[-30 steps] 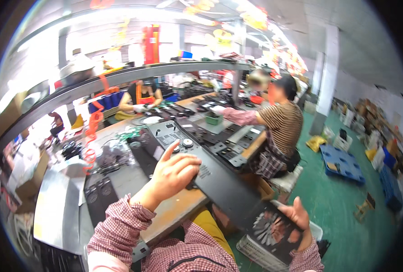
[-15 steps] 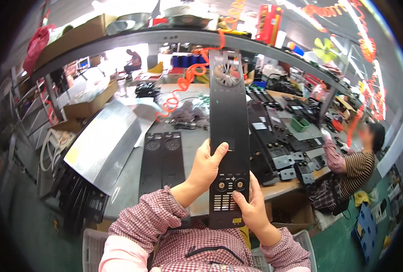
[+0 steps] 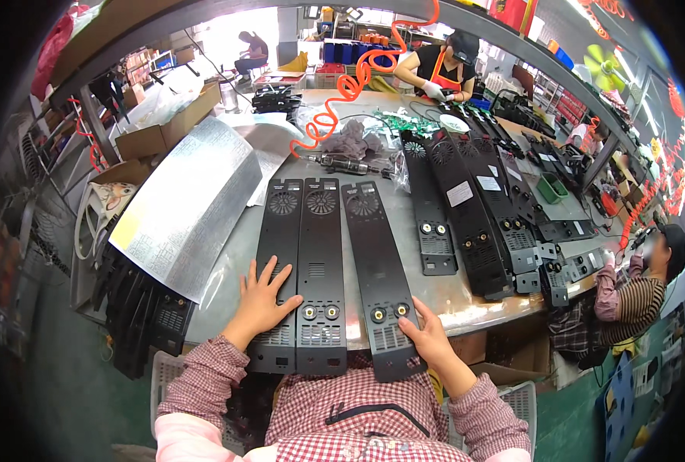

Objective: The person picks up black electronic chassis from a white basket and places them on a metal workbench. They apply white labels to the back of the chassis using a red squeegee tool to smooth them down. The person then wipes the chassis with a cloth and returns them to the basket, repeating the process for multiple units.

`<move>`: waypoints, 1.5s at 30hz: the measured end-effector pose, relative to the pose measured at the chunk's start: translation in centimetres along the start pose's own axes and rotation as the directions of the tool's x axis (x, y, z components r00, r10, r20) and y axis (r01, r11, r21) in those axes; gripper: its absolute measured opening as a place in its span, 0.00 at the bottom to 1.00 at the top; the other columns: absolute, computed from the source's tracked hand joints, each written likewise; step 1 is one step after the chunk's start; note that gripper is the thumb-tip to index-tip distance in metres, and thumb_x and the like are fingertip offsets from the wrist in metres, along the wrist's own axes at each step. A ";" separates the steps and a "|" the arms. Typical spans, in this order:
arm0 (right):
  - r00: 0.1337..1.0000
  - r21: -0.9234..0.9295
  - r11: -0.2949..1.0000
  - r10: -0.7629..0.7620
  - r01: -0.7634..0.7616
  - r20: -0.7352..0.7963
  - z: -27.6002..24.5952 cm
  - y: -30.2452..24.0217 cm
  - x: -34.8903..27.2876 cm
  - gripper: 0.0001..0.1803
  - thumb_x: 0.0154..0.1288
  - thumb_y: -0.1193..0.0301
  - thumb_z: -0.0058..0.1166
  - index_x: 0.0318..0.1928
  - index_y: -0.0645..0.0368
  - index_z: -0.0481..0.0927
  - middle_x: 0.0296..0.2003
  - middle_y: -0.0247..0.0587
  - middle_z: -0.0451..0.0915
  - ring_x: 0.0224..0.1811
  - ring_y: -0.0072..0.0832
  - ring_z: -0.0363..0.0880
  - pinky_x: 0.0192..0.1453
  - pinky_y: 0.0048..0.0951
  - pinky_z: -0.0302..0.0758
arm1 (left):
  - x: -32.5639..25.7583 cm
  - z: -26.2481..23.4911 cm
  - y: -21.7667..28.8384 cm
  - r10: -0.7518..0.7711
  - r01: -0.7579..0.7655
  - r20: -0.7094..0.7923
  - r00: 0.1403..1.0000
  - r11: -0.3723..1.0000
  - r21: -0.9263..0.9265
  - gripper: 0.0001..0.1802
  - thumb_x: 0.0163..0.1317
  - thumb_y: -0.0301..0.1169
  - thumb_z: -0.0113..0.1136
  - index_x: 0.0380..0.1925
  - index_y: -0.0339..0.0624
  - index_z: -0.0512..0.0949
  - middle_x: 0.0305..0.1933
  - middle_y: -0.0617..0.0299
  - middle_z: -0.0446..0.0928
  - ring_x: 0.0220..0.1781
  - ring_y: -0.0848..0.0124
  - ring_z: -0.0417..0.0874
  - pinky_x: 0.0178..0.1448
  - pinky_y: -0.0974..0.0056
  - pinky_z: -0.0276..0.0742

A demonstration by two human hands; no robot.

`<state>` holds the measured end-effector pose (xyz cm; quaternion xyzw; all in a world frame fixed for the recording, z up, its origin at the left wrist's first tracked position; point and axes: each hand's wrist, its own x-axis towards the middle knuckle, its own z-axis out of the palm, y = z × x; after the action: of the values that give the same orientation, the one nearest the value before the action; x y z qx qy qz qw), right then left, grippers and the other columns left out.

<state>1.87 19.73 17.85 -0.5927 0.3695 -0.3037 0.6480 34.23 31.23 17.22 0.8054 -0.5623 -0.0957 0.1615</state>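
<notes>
Three long black perforated panels lie side by side before me, each with a round fan grille at its far end. My left hand rests with spread fingers on the near part of the leftmost panel. Beside it, almost touching, is the middle panel, which has two brass-coloured round fittings above its slots. A narrow gap separates that one from the right panel, which sits slightly slanted. My right hand grips the right panel's near right edge, thumb on top; its other fingers are partly hidden.
A silvery foil sheet covers stacked black panels at left. Behind lie a power screwdriver and an orange coiled hose. More panels crowd the right, near a green basket. Co-workers sit at right and across.
The panel that both hands held upright now lies on the table, right of the other two. My left hand has let go and moved left onto the leftmost panel; my right hand stays on it.
</notes>
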 end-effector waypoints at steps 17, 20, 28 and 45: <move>0.967 -0.911 0.412 -0.240 0.018 -0.089 0.6 0.2 3.7 0.31 0.62 0.50 0.60 0.58 0.59 0.78 0.45 0.54 0.77 0.47 0.52 0.80 0.48 0.47 0.78 | 1.1 2.8 1.2 0.034 -0.045 -0.176 0.984 0.997 -0.060 0.41 0.55 0.55 0.68 0.66 0.48 0.72 0.77 0.48 0.58 0.77 0.32 0.47 0.77 0.40 0.52; 0.952 -0.940 0.337 -0.300 0.057 -0.050 -0.4 0.9 4.0 0.31 0.63 0.50 0.61 0.59 0.59 0.78 0.42 0.51 0.76 0.43 0.48 0.80 0.45 0.43 0.77 | 0.0 2.2 1.1 0.045 -0.165 -0.370 0.928 0.939 -0.300 0.27 0.65 0.46 0.62 0.58 0.42 0.76 0.69 0.43 0.66 0.76 0.44 0.58 0.75 0.46 0.57; 0.980 -0.843 0.508 0.017 -0.179 -0.197 -4.6 -0.9 -3.5 0.22 0.65 0.54 0.60 0.44 0.62 0.83 0.29 0.47 0.84 0.32 0.45 0.82 0.38 0.43 0.77 | -18.5 2.8 -1.5 -0.087 0.095 0.037 0.995 0.918 -0.385 0.17 0.69 0.30 0.56 0.21 0.31 0.71 0.19 0.52 0.66 0.20 0.63 0.67 0.28 0.58 0.61; 0.474 -0.623 0.773 -0.506 -0.122 -0.721 -18.7 12.9 -8.3 0.13 0.74 0.65 0.52 0.38 0.65 0.76 0.32 0.41 0.79 0.37 0.28 0.76 0.45 0.33 0.74 | -8.0 20.9 -7.8 -0.225 0.142 -0.040 0.973 0.732 -0.667 0.17 0.74 0.37 0.49 0.50 0.36 0.79 0.37 0.55 0.82 0.42 0.62 0.82 0.50 0.61 0.75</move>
<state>-18.85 17.93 5.54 -0.5704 0.6425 -0.4997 0.1099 31.28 38.01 -5.33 0.7522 -0.3993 -0.2553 0.4578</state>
